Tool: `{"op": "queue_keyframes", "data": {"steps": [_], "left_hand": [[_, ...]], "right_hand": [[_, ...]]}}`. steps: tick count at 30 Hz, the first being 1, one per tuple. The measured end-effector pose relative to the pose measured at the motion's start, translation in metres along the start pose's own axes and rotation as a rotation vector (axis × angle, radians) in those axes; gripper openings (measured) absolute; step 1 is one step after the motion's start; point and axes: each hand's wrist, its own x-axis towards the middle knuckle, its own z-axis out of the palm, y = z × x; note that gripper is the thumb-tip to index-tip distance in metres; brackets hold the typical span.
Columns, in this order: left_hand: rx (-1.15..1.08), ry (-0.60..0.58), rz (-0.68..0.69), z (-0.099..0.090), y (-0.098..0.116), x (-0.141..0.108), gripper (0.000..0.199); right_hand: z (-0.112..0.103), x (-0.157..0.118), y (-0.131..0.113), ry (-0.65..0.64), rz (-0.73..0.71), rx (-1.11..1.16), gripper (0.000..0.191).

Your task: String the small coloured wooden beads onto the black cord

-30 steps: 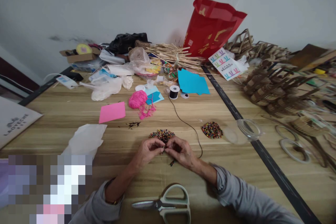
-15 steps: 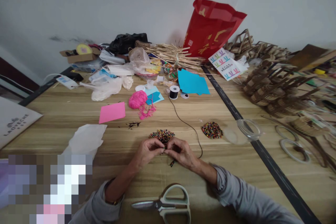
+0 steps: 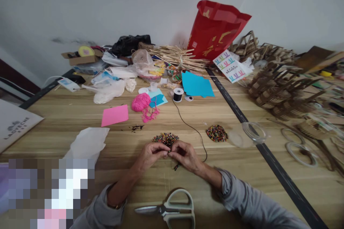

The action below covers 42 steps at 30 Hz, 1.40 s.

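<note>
Fingertips of my left hand (image 3: 153, 155) and my right hand (image 3: 186, 156) meet in a pinch just in front of a heap of multicoloured beads (image 3: 164, 138). A small dark bit shows between them, too tiny to make out fully. Below my right hand hangs a short dark beaded end (image 3: 176, 166). Black cord (image 3: 191, 126) runs from a spool (image 3: 177, 95) toward my right hand. A coil of strung beads (image 3: 217, 133) lies to the right. Scissors (image 3: 172, 208) with pale handles rest nearest me, their blades pointing left.
Pink yarn (image 3: 141, 102), a pink card (image 3: 115, 115) and blue sheets (image 3: 198, 84) lie farther back. Woven baskets (image 3: 274, 93) and clear tubing coils (image 3: 254, 132) occupy the right side. A red bag (image 3: 216, 32) stands against the wall. Crumpled white paper (image 3: 87, 145) lies left.
My left fingers have shifted very slightly against the right ones at the pinch. Everything else stays where it was.
</note>
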Motion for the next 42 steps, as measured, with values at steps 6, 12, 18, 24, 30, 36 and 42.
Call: {"op": "queue_keyframes", "data": {"steps": [6,12,18,24,30,36,42], "left_hand": [[0.024,0.022,0.046,0.001,-0.001,0.000,0.019],[0.122,0.031,0.154,0.001,0.003,0.000,0.014],[0.125,0.020,0.192,-0.001,0.002,0.000,0.017],[0.108,0.002,0.225,-0.001,0.002,0.000,0.017],[0.131,0.013,0.248,0.000,0.001,0.000,0.015],[0.155,0.027,0.234,0.000,0.002,0.001,0.017],[0.180,0.044,0.237,0.000,0.002,0.001,0.016]], "right_hand": [[0.000,0.001,-0.002,-0.032,0.005,-0.003,0.026],[-0.007,-0.002,-0.009,-0.131,-0.106,-0.056,0.030],[-0.010,-0.003,-0.007,-0.129,-0.083,-0.003,0.043],[-0.004,-0.001,-0.006,-0.073,-0.003,0.091,0.027],[0.002,-0.003,0.003,-0.075,0.045,0.117,0.028],[0.001,-0.001,0.004,-0.038,0.019,0.042,0.029],[-0.003,0.002,-0.003,-0.041,-0.069,-0.048,0.022]]}}
